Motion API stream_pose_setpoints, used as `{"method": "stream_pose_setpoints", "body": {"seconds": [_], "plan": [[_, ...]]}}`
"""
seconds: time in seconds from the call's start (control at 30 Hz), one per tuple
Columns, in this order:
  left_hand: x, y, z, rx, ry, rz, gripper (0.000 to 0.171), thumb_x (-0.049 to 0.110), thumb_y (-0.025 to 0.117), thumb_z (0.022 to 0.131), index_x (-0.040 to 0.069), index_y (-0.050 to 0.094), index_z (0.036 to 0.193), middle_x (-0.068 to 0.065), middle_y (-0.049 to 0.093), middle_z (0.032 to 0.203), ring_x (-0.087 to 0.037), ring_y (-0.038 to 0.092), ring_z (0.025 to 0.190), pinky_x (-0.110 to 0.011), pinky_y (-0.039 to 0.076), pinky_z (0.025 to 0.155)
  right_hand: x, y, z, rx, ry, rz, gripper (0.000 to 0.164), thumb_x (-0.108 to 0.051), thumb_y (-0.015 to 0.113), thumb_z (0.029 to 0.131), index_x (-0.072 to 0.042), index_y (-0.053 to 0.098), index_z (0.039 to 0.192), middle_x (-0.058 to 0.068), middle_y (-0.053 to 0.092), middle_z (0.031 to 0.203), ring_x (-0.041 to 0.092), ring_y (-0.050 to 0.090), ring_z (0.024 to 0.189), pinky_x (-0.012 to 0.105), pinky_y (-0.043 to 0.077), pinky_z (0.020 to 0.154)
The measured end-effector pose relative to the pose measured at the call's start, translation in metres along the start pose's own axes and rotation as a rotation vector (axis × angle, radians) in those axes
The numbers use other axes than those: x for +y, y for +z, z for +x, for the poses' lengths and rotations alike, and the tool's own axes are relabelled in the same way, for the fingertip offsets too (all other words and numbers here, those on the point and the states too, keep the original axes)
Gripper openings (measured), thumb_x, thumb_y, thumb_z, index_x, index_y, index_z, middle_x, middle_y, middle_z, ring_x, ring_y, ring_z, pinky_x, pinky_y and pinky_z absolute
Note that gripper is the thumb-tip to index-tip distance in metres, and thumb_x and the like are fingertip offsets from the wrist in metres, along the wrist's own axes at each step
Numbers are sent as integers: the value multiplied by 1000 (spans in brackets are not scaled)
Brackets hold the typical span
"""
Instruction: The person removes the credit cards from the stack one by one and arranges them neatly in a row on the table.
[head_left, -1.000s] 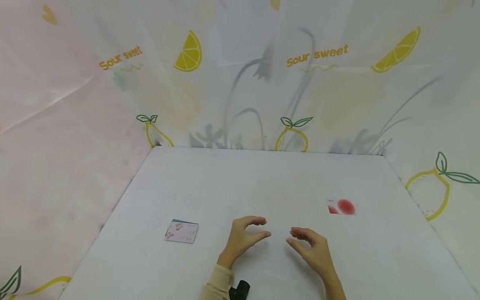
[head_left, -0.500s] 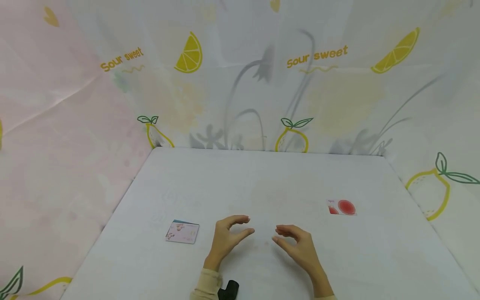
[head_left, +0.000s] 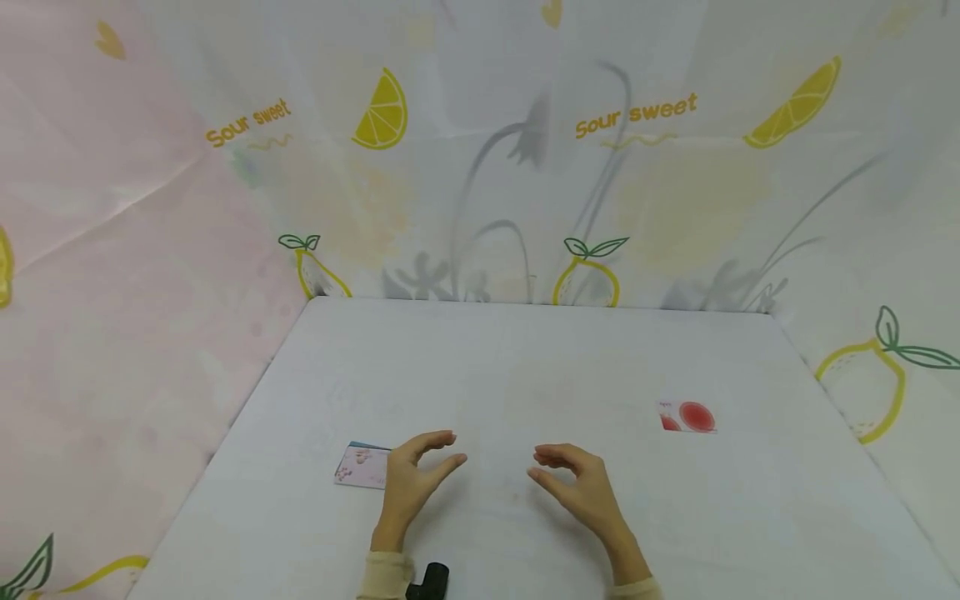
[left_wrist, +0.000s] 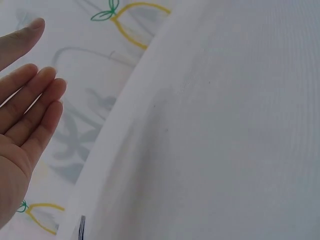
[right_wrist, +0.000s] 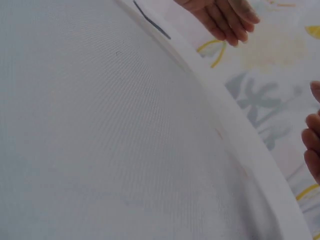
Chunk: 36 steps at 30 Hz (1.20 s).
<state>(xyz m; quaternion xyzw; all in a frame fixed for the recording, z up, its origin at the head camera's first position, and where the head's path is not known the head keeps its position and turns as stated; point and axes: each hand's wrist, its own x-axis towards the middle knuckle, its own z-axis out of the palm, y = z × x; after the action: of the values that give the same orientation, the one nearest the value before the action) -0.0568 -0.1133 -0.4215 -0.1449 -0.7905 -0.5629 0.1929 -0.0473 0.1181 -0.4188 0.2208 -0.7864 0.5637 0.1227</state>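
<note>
My left hand (head_left: pixel 408 483) hovers over the white table with thumb and fingers curved apart, nothing between them. It overlaps the right end of a pink card (head_left: pixel 362 467), under which the edge of a blue card (head_left: pixel 367 445) peeks out. Opposite it, my right hand (head_left: pixel 585 487) has the same loose curve, thumb apart from fingers, holding nothing. Farther back on the right lies a card with red circles (head_left: pixel 696 416). In the left wrist view the left hand's palm (left_wrist: pixel 15 165) shows bare, fingers lightly bent.
The white table (head_left: pixel 525 367) reaches back to a hanging cloth (head_left: pixel 465 75) printed with lemons and lettering. Similar cloth stands along the left and right sides. A black device (head_left: pixel 430 582) sits at the left sleeve cuff.
Both hands have moved left, the left hand farther, so it now covers part of the pink card. The gap between the hands has grown. The cards lie where they were.
</note>
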Motion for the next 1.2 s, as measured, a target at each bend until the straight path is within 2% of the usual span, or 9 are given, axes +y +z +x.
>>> {"method": "stream_pose_setpoints", "body": {"seconds": [0.23, 0.53, 0.8, 1.0, 1.2], "plan": [[-3, -13, -5, 50, -49, 15, 29, -2, 75, 65, -8, 64, 91, -17, 66, 87, -33, 60, 82, -27, 46, 82, -1, 10, 5, -36, -19, 25, 25, 7, 68, 70, 11, 59, 93, 21, 63, 88, 36, 60, 78, 43, 49, 71], [-4, -25, -10, 84, -119, 7, 29, -2, 75, 65, -9, 64, 90, -18, 66, 87, -33, 59, 84, -24, 46, 82, -5, 23, 20, -71, -62, 45, 24, 6, 69, 71, 10, 60, 93, 22, 63, 87, 36, 60, 78, 43, 49, 71], [-6, -39, -18, 140, -145, 34, 28, -5, 74, 64, -11, 63, 89, -20, 65, 87, -34, 59, 83, -15, 43, 83, -10, 41, 36, -113, -100, 73, 24, 6, 68, 71, 10, 60, 94, 24, 63, 84, 37, 60, 76, 46, 49, 68], [-19, -54, -25, 204, -109, 87, 27, -8, 74, 63, -11, 64, 87, -21, 65, 85, -30, 60, 80, -13, 43, 80, -18, 56, 45, -144, -140, 93, 24, 6, 68, 71, 11, 60, 93, 24, 62, 85, 36, 60, 76, 43, 50, 68], [-42, -69, -29, 276, -112, 129, 26, -6, 76, 61, -6, 66, 85, -15, 67, 85, -15, 62, 82, -10, 43, 79, -23, 69, 53, -169, -130, 86, 24, 5, 68, 72, 11, 60, 94, 24, 63, 85, 36, 60, 77, 44, 50, 68]]}}
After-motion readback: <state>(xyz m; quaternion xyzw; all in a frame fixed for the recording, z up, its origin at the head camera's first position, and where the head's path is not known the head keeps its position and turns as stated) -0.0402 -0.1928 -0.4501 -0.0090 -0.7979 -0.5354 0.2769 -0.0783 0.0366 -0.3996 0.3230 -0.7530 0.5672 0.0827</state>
